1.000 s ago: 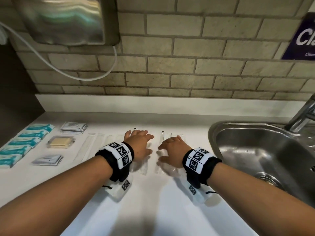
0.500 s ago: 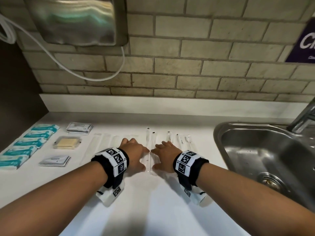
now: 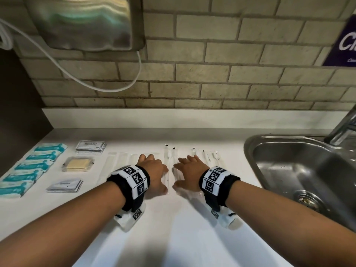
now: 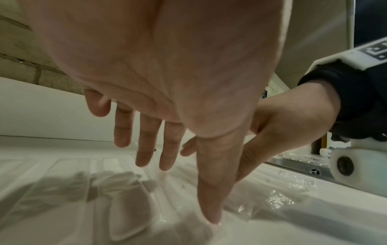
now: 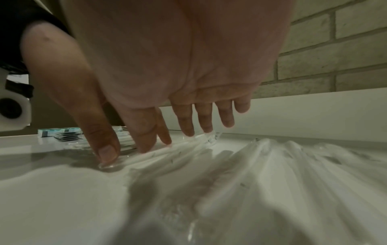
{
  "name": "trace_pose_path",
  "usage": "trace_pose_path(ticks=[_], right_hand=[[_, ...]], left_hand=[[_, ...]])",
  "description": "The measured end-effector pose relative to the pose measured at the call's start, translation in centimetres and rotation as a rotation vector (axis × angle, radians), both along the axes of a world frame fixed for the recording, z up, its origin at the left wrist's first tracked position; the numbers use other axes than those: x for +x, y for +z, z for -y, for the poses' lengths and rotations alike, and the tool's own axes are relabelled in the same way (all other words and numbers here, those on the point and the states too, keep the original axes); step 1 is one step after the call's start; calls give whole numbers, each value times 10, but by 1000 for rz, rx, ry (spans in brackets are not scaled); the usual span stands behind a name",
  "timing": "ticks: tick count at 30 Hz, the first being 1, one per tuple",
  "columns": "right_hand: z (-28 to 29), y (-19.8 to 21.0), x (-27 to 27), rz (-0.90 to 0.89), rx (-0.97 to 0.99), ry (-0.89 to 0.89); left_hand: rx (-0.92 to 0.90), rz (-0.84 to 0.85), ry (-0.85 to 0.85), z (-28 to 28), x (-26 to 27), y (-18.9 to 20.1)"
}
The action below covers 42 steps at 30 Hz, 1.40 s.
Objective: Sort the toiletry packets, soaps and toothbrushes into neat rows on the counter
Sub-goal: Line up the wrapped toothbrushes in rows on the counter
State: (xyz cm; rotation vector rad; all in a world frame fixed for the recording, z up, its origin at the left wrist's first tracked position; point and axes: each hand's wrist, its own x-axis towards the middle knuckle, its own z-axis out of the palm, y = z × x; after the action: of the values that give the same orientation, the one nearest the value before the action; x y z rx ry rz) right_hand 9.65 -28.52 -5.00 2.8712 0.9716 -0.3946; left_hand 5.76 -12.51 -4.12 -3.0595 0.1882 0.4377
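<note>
1. White counter (image 3: 173, 237) runs below a pale brick wall (image 3: 212, 74), with a steel sink (image 3: 289, 170) at our right and a metal dispenser (image 3: 86, 22) high on the left.
2. Our left hand (image 3: 154, 170) lies palm down with straight, slightly spread fingers over clear-wrapped toothbrushes (image 3: 168, 160) in the middle of the counter; the left wrist view shows its thumb tip (image 4: 211, 212) pressing into crinkled clear wrap while the other fingers reach forward just above it.
3. Our right hand (image 3: 189, 172) sits just beside the left, also flat and spread, holding nothing; in the right wrist view its thumb (image 5: 106, 149) and forefinger touch the wraps on the counter.
4. More wrapped toothbrushes (image 3: 209, 157) lie side by side to the right of that hand, pointing toward the wall, and a few long pale wrapped sticks (image 3: 119, 162) lie to the left of our left hand.
5. Further left, a yellow soap (image 3: 78, 164) in a clear wrap lies between two small stacks of grey-and-white packets, one toward the wall (image 3: 90, 147) and one nearer us (image 3: 65, 185).
6. Along the far left edge, teal-and-white packets (image 3: 32, 166) form a slanting row, each overlapping its neighbour.
</note>
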Motion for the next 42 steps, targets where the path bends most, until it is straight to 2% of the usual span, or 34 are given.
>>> trace_pose_path(ticks=[4, 11, 19, 28, 35, 38, 42], right_hand=[[-3, -3, 3, -6, -32, 37], [2, -7, 5, -41, -55, 30], [5, -7, 7, -37, -28, 50], [3, -8, 10, -40, -29, 72], [9, 6, 7, -24, 1, 68], [22, 13, 12, 4, 6, 27], [51, 18, 17, 2, -104, -36]], left_hand=[[-56, 105, -24, 0, 2, -2], [46, -7, -54, 3, 5, -1], [-24, 15, 27, -1, 9, -7], [-26, -4, 13, -1, 4, -5], [-94, 10, 88, 3, 7, -1], [-120, 1, 47, 14, 17, 5], [-104, 2, -61, 41, 28, 2]])
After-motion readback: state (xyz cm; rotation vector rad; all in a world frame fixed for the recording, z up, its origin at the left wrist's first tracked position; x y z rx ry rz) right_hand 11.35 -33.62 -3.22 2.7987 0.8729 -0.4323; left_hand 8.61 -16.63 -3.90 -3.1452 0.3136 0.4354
